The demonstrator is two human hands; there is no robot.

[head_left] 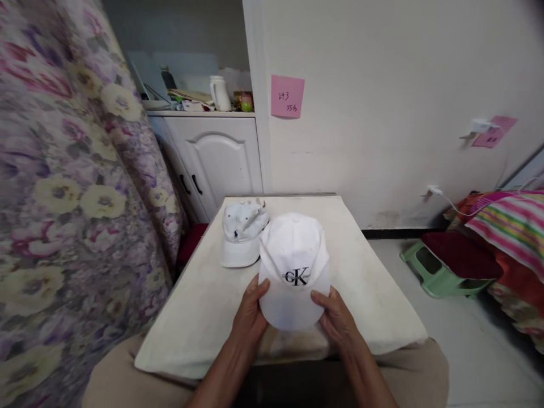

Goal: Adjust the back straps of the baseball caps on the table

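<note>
The left hand (pixel 250 309) and right hand (pixel 335 314) gripped in a mirrored pose.
Thumbs (pixel 260 289) lay uppermost, tips pointing inward and apart; both bare forearms (pixel 223 371) reached forward, converging toward the wrists (pixel 345 335).

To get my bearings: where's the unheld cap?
In the head view, the unheld cap lies on the table toward its far left corner, just left of the held lettered cap.

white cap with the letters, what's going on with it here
A person is holding the white cap by its brim, the left hand on one side and the right hand on the other, with the dark lettering facing them. A second, pale cap lies on the table, further back and to the left, its brim towards the person. Neither hand touches it.
</note>
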